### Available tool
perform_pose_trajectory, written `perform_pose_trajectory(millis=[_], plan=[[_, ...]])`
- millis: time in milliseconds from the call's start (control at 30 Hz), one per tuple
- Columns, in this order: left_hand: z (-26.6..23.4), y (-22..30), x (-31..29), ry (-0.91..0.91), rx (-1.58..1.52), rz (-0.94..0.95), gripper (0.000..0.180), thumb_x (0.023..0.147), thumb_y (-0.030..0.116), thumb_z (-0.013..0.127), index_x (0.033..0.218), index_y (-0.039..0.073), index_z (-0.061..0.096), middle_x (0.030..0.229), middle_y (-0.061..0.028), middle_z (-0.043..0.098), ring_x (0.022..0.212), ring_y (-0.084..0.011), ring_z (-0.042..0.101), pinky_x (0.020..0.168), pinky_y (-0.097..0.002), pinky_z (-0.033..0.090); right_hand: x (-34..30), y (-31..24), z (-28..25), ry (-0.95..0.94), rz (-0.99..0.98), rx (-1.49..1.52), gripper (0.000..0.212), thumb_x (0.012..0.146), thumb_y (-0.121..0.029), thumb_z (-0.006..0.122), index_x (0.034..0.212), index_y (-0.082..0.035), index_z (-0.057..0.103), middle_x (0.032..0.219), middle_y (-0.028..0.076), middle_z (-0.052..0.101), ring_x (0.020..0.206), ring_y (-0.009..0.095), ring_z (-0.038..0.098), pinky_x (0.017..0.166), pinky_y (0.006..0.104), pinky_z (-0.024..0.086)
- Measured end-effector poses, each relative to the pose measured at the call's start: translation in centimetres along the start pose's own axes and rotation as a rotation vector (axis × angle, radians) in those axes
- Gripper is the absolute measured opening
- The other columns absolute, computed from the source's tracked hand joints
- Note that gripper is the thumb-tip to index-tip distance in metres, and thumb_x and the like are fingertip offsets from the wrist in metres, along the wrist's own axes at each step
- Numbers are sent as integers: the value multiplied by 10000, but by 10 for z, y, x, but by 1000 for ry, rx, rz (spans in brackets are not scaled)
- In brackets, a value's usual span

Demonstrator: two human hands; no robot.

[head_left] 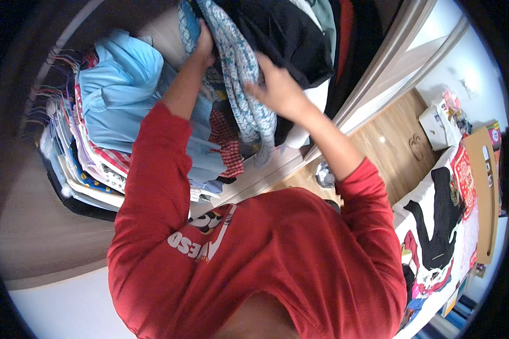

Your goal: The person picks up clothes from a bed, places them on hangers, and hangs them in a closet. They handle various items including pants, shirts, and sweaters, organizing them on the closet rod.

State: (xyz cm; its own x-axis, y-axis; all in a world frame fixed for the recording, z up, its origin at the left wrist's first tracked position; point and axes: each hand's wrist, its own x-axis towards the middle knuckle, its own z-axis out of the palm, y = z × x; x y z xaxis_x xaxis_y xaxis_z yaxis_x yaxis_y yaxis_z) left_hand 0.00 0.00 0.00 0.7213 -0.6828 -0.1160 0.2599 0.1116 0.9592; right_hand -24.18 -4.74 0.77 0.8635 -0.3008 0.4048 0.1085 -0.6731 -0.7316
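A soft patterned knit [240, 73], white flecked with teal, hung in long, loose folds between the two hands, in front of the wardrobe's hanging clothes. Its lower end narrowed to a greyish, rounded tip. The left hand [205, 45] was up beside the cloth's upper folds, partly hidden, and whether its fingers grasped the fabric I could not tell. The right hand [280, 90] lay against the right edge of the knit, its fingers spread and the thumb stretched apart over the folds.

To the left, a smooth light blue shirt [119, 90] bulged in broad creases at the front of a dense row of hung clothes [90, 164], whose hems made uneven, layered edges. A crinkled red-and-white checked cloth [226, 150] showed below the left wrist. Right of the knit, a matte black garment [288, 39] sagged in a heavy, rounded mass, with a white cloth [316, 99] under it.

The straight door frame [373, 68] bounded the wardrobe on the right, near the right forearm, while the dense row crowded the left forearm. Past the frame, a strip of wooden floor [384, 127] ran towards a bed [421, 187], on which a black garment with long, narrow limbs lay flat
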Motion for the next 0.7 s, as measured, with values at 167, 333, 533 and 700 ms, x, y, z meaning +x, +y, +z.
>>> perform_pose_trajectory(millis=[167,333,533,700], plan=[[-65,-8,-3,218,260,7,658,813,468,441,1339,151,205,1311,-134,315,1157,-314,347,899,-482,309,-46,35,23,-498,249,-301,547,758,-275,579,1060,131,374,826,312,557,803,415,562,715,424,464],[-38,18,-62,333,277,204,631,836,415,448,1336,107,216,1339,-122,284,1214,-264,279,968,-373,245,-75,81,36,-631,262,-332,550,749,-287,578,1123,75,401,893,272,569,863,381,557,755,408,448],[-27,58,-71,459,405,315,617,853,404,422,1337,86,211,1366,-109,240,1240,-238,244,990,-341,210,-115,107,-12,-786,227,-244,464,764,-333,565,1081,1,509,867,187,598,841,325,570,726,356,453],[1,45,-91,534,657,870,333,816,172,538,1111,24,496,1087,-115,522,1015,-233,482,874,-297,358,-186,162,-47,-681,311,-164,372,780,-287,551,1064,-46,531,753,141,595,731,253,581,670,332,453]])
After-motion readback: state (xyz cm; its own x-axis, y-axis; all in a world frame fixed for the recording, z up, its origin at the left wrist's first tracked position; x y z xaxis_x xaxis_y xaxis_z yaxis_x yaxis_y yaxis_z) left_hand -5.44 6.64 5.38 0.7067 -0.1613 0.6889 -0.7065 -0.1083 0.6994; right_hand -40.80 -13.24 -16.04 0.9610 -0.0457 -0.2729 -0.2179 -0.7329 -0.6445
